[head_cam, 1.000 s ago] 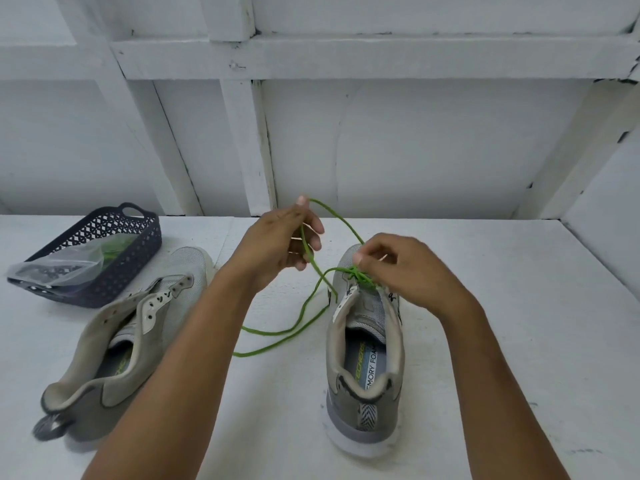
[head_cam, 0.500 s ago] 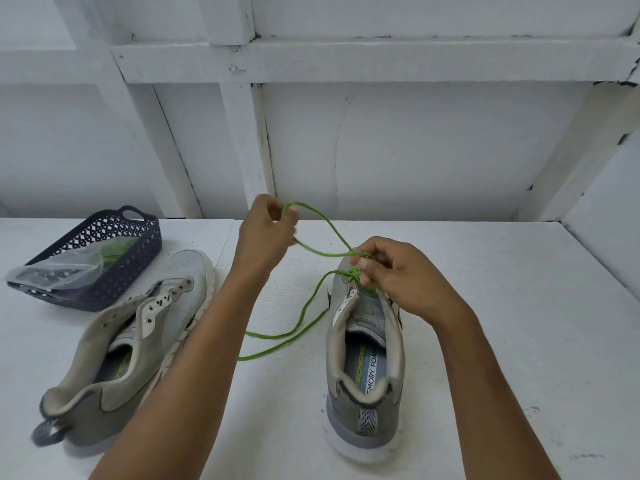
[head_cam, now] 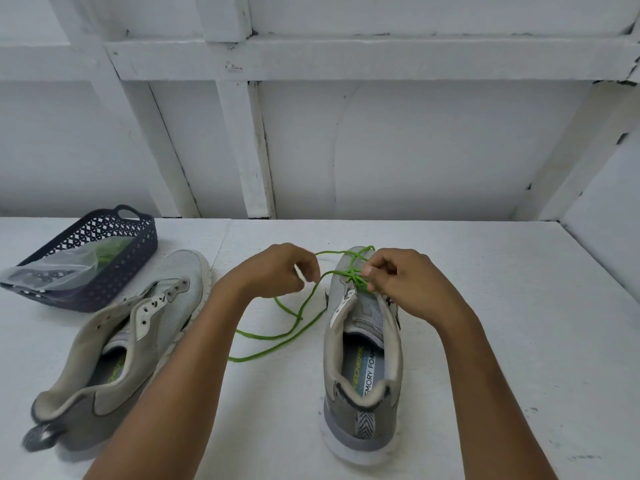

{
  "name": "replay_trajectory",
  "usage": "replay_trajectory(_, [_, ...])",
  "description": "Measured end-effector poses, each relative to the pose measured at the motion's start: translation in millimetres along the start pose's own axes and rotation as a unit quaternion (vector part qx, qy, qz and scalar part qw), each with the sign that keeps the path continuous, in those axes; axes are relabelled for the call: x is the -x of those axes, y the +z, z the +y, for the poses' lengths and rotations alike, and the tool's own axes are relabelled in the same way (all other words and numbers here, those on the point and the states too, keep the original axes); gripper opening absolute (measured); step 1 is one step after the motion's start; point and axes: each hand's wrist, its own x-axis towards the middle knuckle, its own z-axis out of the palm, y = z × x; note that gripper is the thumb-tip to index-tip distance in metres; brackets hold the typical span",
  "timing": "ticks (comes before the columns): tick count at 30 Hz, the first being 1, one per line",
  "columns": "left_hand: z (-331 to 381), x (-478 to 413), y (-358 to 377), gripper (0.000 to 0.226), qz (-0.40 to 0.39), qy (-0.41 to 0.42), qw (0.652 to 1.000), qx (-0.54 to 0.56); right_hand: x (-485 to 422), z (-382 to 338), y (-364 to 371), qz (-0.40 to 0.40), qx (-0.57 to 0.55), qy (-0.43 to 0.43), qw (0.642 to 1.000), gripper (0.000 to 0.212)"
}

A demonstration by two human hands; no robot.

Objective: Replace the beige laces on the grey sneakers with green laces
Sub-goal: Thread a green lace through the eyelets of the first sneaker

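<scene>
While right hand [head_cam: 412, 282] pinches green lace [head_cam: 298, 328] atop sneaker [head_cam: 363, 403], left hand [head_cam: 277, 271] probably grips.

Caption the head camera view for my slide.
Left hand and right hand pinch a bright green cord lace over the upright grey mesh sneaker; its laceless twin lies near a dark lattice basket.

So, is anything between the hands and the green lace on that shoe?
Nothing visible. The right hand pinches the green lace over the sneaker, and the left hand appears to hold a strand beside it.
</scene>
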Motion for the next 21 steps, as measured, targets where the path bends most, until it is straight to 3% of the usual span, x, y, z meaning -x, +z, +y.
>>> replay_trajectory(4, [-10, -2, 2, 0.029, -0.104, -0.03, 0.989, -0.099, 2, 0, -2, -0.026, 0.044, 0.001, 0.999, 0.016])
replay_trajectory(11, [-24, -7, 16, 0.024, -0.102, -0.041, 0.984, -0.142, 2, -3, 3, -0.048, 0.069, 0.011, 0.996, 0.013])
replay_trajectory(21, [15, -1, 9, 0.009, 0.07, 0.126, 0.989, -0.008, -2, 1, 14, 0.008, 0.078, 0.065, 0.995, 0.018])
